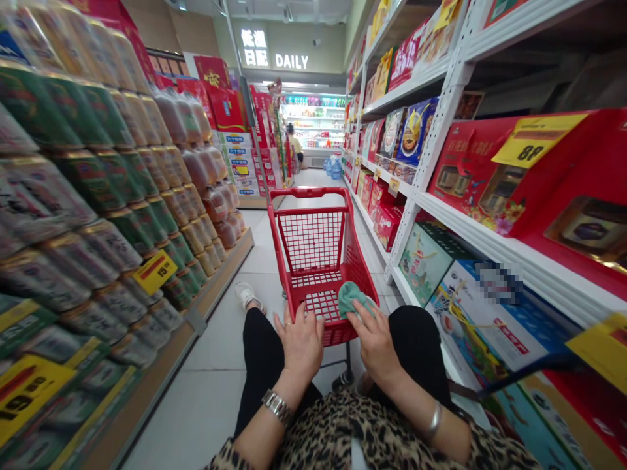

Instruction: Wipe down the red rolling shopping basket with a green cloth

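left hand (298, 343) — on red shopping cart (308, 192) | right hand (375, 343) — holding teal cloth (353, 300)

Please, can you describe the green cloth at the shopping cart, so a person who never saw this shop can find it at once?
Look down the supermarket aisle for the red wire shopping cart. At the cart's near end, the person's right hand holds a crumpled teal cloth. It is the only soft, green thing against the red wire, bunched just above the fingers.

Supermkt aisle (220, 391), white shelves (548, 267) w/ yellow price tags (539, 139), red cart (313, 241)
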A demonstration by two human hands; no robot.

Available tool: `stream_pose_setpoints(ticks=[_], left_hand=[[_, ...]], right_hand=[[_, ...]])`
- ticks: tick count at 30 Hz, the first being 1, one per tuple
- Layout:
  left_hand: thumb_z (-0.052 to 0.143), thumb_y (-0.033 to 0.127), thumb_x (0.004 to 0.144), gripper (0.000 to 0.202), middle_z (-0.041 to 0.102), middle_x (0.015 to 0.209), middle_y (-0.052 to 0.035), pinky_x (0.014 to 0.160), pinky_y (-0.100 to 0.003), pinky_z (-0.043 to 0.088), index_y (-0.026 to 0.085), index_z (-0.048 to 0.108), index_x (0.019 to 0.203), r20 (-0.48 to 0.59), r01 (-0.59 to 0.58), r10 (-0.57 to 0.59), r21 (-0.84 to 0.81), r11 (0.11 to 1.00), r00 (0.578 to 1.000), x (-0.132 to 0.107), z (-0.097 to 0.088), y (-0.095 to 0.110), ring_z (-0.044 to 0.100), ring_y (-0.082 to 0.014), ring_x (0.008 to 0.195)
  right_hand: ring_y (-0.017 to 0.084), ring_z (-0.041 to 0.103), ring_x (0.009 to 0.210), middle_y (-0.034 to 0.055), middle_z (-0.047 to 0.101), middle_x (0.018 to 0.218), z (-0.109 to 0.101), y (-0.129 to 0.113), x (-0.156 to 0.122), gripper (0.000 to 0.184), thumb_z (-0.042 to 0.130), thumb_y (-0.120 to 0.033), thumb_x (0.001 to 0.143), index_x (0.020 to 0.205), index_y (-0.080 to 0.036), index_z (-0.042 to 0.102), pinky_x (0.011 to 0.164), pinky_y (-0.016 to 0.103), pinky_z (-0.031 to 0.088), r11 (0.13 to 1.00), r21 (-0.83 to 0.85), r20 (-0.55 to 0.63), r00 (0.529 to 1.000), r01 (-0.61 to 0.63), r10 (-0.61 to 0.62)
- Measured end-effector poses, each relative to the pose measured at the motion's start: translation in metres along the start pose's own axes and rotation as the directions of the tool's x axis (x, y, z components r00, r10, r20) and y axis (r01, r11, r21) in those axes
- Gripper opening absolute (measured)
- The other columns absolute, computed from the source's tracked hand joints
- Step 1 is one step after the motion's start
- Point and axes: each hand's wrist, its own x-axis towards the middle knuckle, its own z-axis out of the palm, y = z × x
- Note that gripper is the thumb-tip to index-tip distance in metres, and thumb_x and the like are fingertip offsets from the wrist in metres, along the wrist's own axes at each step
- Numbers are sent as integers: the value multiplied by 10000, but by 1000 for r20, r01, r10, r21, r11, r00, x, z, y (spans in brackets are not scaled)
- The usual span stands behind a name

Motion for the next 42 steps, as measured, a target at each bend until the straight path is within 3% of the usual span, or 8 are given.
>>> stream_pose_setpoints(ticks=[6, 11, 14, 17, 23, 28, 35, 42], left_hand=[[487, 411, 964, 433, 602, 1441, -114, 1136, -719, 295, 237, 621, 1337, 29, -66, 69, -88, 994, 997, -2, 1, 15, 491, -421, 1341], [499, 503, 950, 475, 473, 1561, -113, 1173, -734, 213, 282, 607, 1357, 30, -79, 82, -99, 992, 996, 47, -4, 7, 507, -391, 1334], [468, 512, 966, 421, 483, 1558, -85, 1208, -727, 95, 260, 680, 1229, 86, -204, 210, -75, 976, 974, 92, 3, -3, 294, -380, 1502], [396, 523, 994, 445, 557, 1490, -87, 1219, -706, 51, 224, 720, 1054, 206, -298, 309, -81, 951, 928, 126, 16, -7, 314, -337, 1501], [376, 582, 984, 503, 584, 1437, -97, 1205, -725, 23, 228, 674, 1181, 306, -286, 287, -51, 957, 908, 149, 35, 14, 305, -339, 1501], [358, 604, 979, 565, 633, 1355, -134, 1215, -704, 10, 202, 657, 1241, 302, -253, 235, 20, 967, 924, 148, 38, 34, 301, -365, 1492], [359, 538, 996, 505, 652, 1329, -107, 1217, -716, 47, 217, 629, 1276, 248, -231, 233, -40, 972, 940, 116, 27, 36, 328, -371, 1476], [437, 480, 972, 408, 337, 1647, -75, 1252, -641, 171, 225, 621, 1231, 167, -205, 239, -196, 959, 957, 73, 34, 29, 121, -338, 1566]], right_hand=[[263, 558, 1310, 83, 667, 1354, 13, 8, 4, 372, 444, -124, 1003, 1246, -272, 683, 1056, 517, 478, 992, 30, -32, 992, 123, -122], [227, 583, 1296, 73, 690, 1324, 12, 51, 8, 432, 383, -72, 997, 1172, -272, 724, 1116, 514, 428, 982, 78, -4, 985, 171, -171], [221, 604, 1277, 71, 690, 1328, 13, 79, 11, 441, 381, -66, 984, 1149, -267, 737, 1138, 519, 409, 984, 115, 41, 989, 139, -145], [237, 602, 1281, 71, 678, 1348, 18, 111, 20, 459, 386, -54, 949, 1143, -266, 744, 1152, 561, 386, 988, 132, 123, 987, 83, -100], [267, 634, 1231, 68, 686, 1331, 30, 156, 51, 457, 413, -93, 870, 1097, -260, 773, 1139, 571, 420, 971, 174, 173, 976, -163, 132], [247, 639, 1232, 68, 665, 1358, 35, 122, 58, 419, 471, -196, 894, 1209, -257, 740, 1094, 449, 509, 904, 324, 101, 960, -280, 261], [250, 639, 1234, 83, 665, 1357, 38, 80, 34, 427, 442, -164, 920, 1229, -262, 721, 1084, 469, 506, 937, 293, 41, 982, -190, 186], [228, 649, 1201, 75, 679, 1323, 36, 77, -5, 465, 365, -111, 955, 1256, -268, 684, 1060, 439, 491, 984, 174, -120, 993, 28, -7]])
